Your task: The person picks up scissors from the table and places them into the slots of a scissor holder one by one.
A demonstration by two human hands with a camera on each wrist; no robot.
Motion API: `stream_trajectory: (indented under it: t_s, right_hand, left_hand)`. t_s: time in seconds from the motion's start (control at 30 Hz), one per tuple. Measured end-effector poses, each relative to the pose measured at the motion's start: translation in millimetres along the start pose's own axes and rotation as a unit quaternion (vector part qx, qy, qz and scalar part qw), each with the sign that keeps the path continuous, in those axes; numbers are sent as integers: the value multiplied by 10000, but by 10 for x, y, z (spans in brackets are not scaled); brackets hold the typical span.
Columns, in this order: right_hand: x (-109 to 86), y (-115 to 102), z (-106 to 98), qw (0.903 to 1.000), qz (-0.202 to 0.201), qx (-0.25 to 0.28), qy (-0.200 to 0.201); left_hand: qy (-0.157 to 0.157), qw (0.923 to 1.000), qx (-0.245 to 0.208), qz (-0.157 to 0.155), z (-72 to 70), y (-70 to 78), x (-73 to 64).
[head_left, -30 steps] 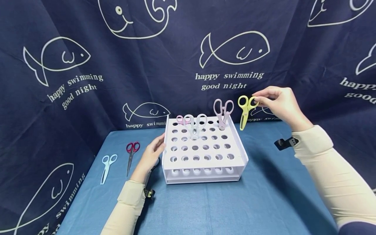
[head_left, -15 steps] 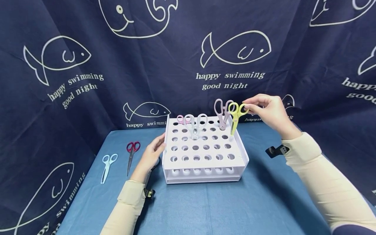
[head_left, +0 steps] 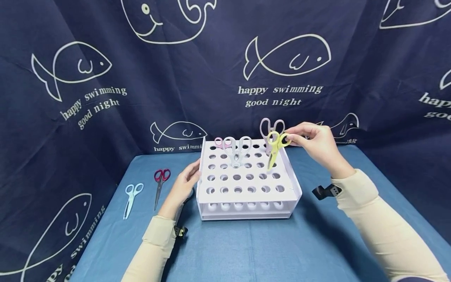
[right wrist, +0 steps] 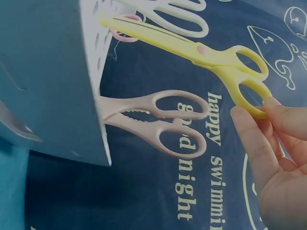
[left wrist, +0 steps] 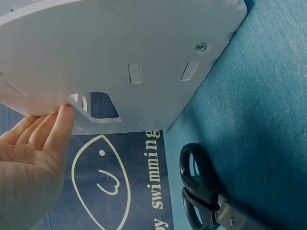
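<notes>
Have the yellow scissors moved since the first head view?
Yes. Held by the right hand, the yellow scissors have moved left in the head view, from right of the white rack to above its top.

Front side's looking roomiest: bare bench [head_left: 225, 250] is running right up to the white rack [head_left: 230, 197], and the two front hole rows are sitting open for a hand from above. Back right's getting tight, with the mauve scissors [right wrist: 136, 104] sticking up tall right by the yellow scissors [right wrist: 192, 52] and the right-hand grip [head_left: 318, 143]. White scissors [head_left: 237, 162] are poking up mid-rack, too. Left wall's being blocked by the left-hand grip [head_left: 184, 182], and black scissors [left wrist: 208, 177] are crowding the bench there. Behind, the curtain [head_left: 225, 70] is hanging close.
</notes>
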State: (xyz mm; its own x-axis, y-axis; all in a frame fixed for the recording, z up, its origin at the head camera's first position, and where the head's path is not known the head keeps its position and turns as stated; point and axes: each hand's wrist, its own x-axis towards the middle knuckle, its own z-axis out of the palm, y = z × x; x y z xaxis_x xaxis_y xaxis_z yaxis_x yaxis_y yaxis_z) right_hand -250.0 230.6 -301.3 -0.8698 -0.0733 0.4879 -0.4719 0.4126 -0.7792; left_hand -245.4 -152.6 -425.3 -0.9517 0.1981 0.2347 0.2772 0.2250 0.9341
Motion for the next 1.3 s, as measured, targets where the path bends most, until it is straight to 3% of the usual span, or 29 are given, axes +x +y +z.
stream_trajectory:
  t_s: [0.3, 0.53, 0.8, 1.3]
  right_hand:
    - [-110, 76, 76, 9995, -123, 299, -41]
    - [-151, 121, 136, 9997, -230, -71, -19]
    - [-203, 186, 221, 9952, -440, -865, -163]
    - [-298, 276, 369, 9909, -690, -1046, -499]
  left_hand:
    - [-38, 10000, -13, 23, 7, -13, 7]
    - [-30, 10000, -61, 30, -5, -20, 6]
    - [-12, 10000, -39, -33, 9, -30, -1]
    - [-55, 10000, 29, -74, -2, 6, -16]
